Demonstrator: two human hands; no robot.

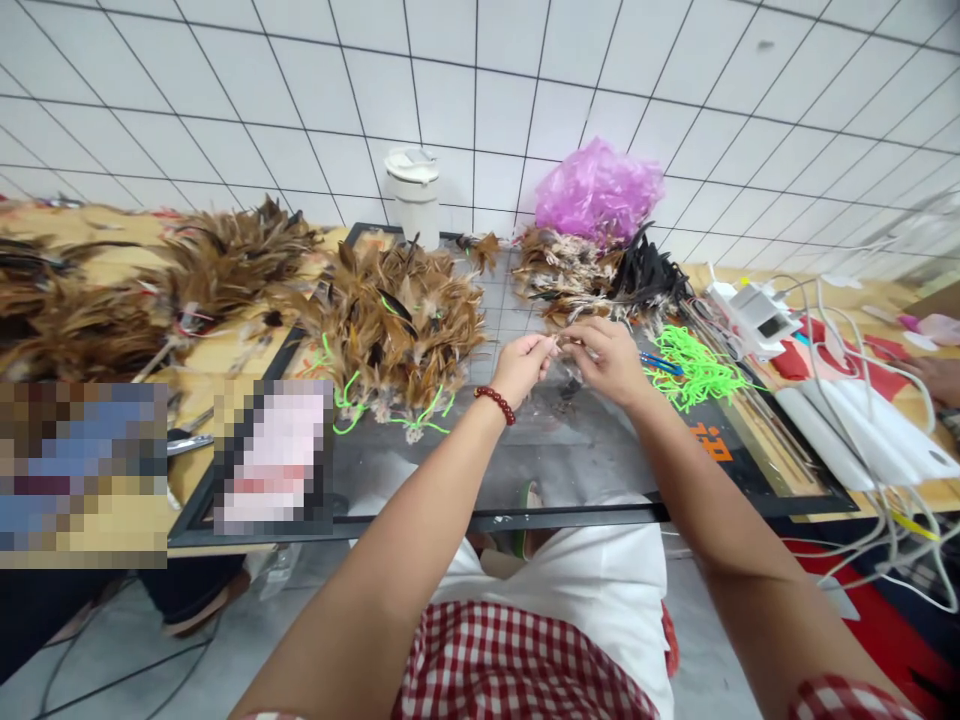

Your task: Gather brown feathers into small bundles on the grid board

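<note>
My left hand (525, 365), with a dark red bead bracelet (495, 404) at its wrist, is closed in a pinch. Facing it, my right hand (606, 360) also has its fingers pinched, and the fingertips of both nearly meet. Between them shows a small whitish-brown feather (556, 344), mostly covered by the fingers. To the left lies a big pile of brown feather bunches (405, 320), some tied with bright green cord. Beyond my hands is another heap of brown and pale feathers (559, 265). A tangle of green cord (694, 370) lies right of my right hand, beside blue-handled tweezers or snips (661, 364).
A white lidded cup (414, 195) and a pink plastic bag (596, 190) stand against the tiled wall. White chargers and cables (765, 315) crowd the right side. More feathers (225, 260) and scissors (187, 443) lie left. Another person's hand (937, 375) is at the far right.
</note>
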